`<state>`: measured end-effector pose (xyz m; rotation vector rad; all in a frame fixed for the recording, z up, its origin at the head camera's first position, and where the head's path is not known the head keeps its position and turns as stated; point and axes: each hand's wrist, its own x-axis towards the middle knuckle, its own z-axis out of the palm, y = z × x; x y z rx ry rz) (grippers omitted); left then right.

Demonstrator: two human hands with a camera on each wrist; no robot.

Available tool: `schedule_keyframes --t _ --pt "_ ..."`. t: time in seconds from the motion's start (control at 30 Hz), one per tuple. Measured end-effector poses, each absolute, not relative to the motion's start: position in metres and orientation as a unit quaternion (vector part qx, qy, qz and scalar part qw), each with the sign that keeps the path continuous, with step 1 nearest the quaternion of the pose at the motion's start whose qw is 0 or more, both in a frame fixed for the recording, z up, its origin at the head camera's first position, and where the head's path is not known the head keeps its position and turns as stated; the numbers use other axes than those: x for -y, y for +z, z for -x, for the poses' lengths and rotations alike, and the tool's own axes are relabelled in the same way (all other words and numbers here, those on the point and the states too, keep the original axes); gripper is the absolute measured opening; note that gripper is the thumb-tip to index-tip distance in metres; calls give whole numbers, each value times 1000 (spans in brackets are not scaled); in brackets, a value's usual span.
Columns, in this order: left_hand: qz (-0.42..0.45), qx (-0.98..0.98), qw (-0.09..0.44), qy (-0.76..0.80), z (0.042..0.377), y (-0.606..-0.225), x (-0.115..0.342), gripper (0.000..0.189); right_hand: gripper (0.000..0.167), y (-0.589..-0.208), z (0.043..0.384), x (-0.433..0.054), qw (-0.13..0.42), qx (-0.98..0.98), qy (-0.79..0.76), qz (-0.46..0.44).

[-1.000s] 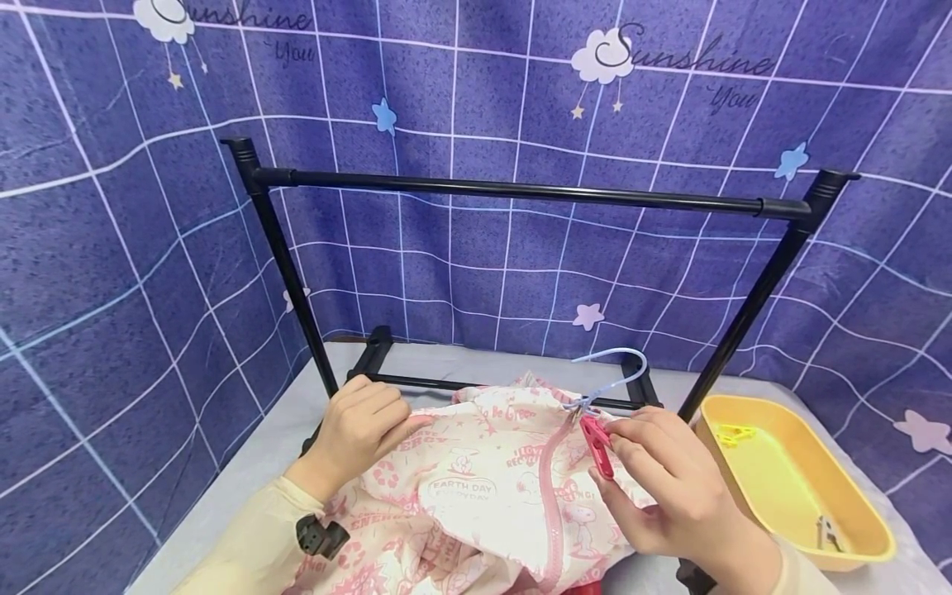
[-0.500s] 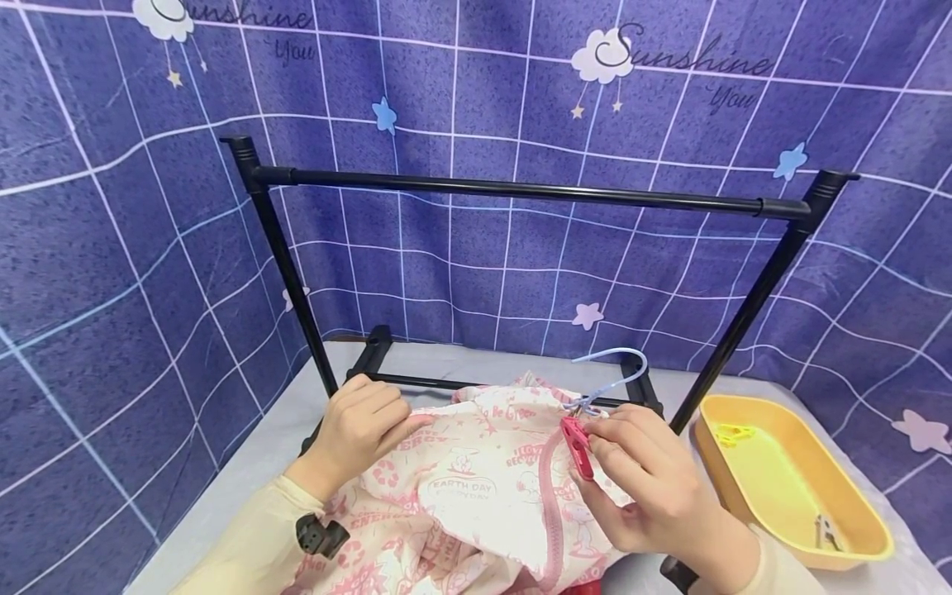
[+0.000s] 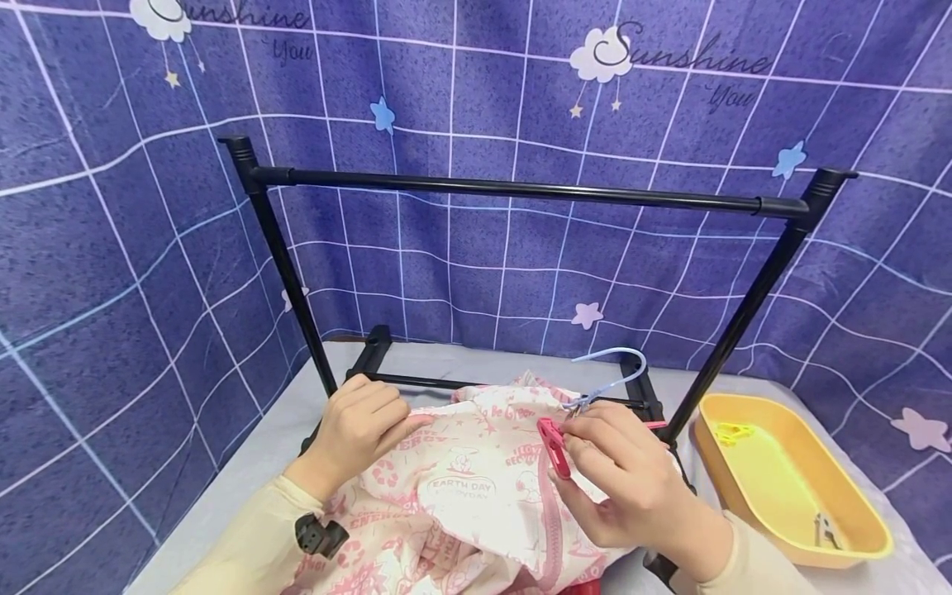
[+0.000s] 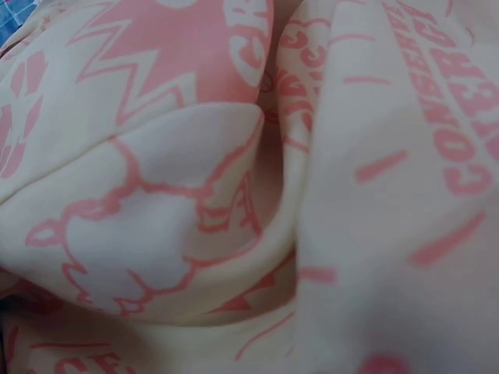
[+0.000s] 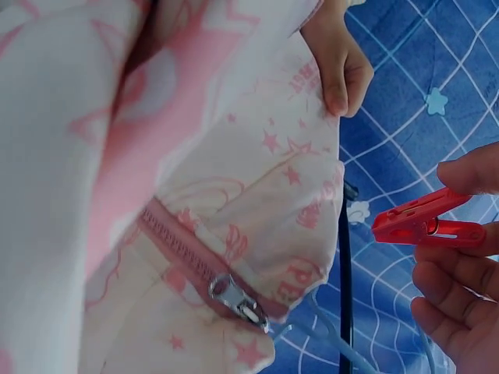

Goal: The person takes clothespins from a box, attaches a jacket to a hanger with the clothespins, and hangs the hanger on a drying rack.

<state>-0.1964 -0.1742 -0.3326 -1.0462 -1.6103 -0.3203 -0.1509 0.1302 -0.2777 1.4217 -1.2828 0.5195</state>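
A white jacket with pink prints and a pink zipper hangs between my hands. My left hand grips its upper left edge, the thumb lying on the cloth in the right wrist view. The light blue hook of a clothes hanger rises from the collar, near the metal zipper pull. My right hand pinches a red clothespin between thumb and fingers, in front of the jacket's upper edge and apart from the cloth in the right wrist view. Printed folds fill the left wrist view.
A black clothes rack stands behind the jacket, its posts on either side. At the right is a yellow basin holding a yellow clothespin and a grey clip. A purple grid-patterned curtain hangs behind.
My right hand has moved left with the red clothespin, from beside the hanger hook to over the jacket front left of the zipper top. The left hand has stayed in place.
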Motion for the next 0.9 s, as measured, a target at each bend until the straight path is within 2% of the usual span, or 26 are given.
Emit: schedule_keyframes --t 0.2,0.9 --pt "448 681 563 -137 197 -332 174 46 19 -281 155 -124 530 548 214 -611" --pt "448 685 557 -141 198 -334 174 46 15 -285 165 -104 519 550 185 -628"
